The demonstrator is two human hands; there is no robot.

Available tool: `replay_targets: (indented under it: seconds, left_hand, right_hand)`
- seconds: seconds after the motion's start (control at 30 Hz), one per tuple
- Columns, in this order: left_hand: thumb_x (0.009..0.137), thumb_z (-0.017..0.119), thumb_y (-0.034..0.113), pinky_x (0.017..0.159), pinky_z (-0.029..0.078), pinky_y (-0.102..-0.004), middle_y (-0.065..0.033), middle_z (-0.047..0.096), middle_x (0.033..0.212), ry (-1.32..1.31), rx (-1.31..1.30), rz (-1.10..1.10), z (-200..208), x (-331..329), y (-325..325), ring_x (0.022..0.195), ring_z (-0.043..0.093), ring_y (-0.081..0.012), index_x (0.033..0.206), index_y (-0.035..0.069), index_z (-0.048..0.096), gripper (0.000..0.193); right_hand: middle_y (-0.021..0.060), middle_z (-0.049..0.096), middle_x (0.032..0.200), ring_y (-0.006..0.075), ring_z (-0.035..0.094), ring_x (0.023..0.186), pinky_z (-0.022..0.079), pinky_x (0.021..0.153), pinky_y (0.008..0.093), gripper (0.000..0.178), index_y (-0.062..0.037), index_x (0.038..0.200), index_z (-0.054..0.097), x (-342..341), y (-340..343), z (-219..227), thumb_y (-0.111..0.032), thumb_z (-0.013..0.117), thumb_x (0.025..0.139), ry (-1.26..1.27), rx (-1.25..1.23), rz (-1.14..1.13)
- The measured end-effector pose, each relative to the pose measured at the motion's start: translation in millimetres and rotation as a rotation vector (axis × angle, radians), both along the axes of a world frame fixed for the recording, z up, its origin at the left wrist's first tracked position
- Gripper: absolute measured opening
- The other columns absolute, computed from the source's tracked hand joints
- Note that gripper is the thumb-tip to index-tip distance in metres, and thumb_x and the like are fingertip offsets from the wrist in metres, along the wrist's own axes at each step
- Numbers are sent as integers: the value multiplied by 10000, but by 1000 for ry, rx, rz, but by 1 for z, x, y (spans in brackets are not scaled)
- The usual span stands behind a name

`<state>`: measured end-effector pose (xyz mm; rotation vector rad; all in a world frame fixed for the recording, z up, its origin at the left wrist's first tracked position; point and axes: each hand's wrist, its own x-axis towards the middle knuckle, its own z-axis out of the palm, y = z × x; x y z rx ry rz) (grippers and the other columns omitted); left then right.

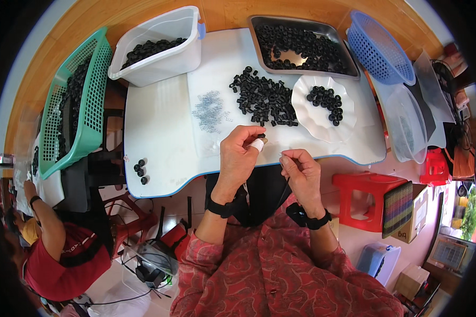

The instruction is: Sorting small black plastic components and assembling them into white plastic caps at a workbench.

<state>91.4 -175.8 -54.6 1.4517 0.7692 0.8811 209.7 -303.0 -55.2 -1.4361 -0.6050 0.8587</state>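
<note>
Over the front edge of the white table [158, 121], my left hand [239, 156] pinches a small black cylindrical part [261, 136]. One of its fingers wears a white wrap [257, 144]. My right hand [303, 173] is a little to the right, thumb and forefinger pressed together; a tiny pale thing shows at the tips, too small to name. Beyond my hands lies a pile of short black cylinders [264, 99]. Left of it is a scatter of tiny clear or silvery pieces [210, 111]. A white scalloped plate [307, 124] bears round black parts [325, 100].
Black parts fill a metal tray [262, 55], a white tub [172, 66] and a green basket [92, 127]. A blue basket [381, 50] stands at the far right. Red stools [349, 203] flank the table. Another person in a red shirt [69, 261] works at left.
</note>
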Motion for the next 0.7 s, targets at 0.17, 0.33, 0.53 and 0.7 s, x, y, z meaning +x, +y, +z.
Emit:
replay_targets:
  seconds: [0.17, 0.33, 0.53, 0.7]
  left_hand:
    - [822, 550, -156, 784, 535, -251, -69, 664, 970, -54, -113, -32, 5, -1, -5, 874, 657, -135, 1074, 1, 681, 324]
    - [872, 541, -106, 754, 544, -249, -61, 659, 967, -9, -141, -68, 11, -6, -8, 837, 653, -121, 1095, -5, 681, 282]
    - [907, 527, -75, 729, 554, -251, -62, 661, 954, 1, -189, -97, 17, -10, -15, 786, 655, -123, 1104, -5, 682, 261]
    - [914, 527, -68, 723, 556, -248, -57, 660, 952, -53, -263, -89, 11, -8, -18, 785, 654, -124, 1090, 0, 687, 247]
  right_hand:
    - [4, 637, 826, 43, 552, 659, 465, 621, 189, 110, 0, 1025, 643, 1, -1, 2, -48, 644, 926, 4, 11, -6]
    - [7, 638, 831, 43, 554, 662, 468, 627, 187, 112, 4, 1025, 642, 1, -1, 3, -49, 645, 926, 1, 25, -16]
    - [7, 639, 819, 43, 558, 658, 470, 618, 190, 108, 5, 1021, 642, 1, 0, 3, -50, 644, 927, -28, 34, -10]
    - [5, 637, 787, 44, 559, 644, 472, 611, 194, 103, 5, 1010, 643, 1, 1, 5, -54, 648, 926, -67, 5, -4]
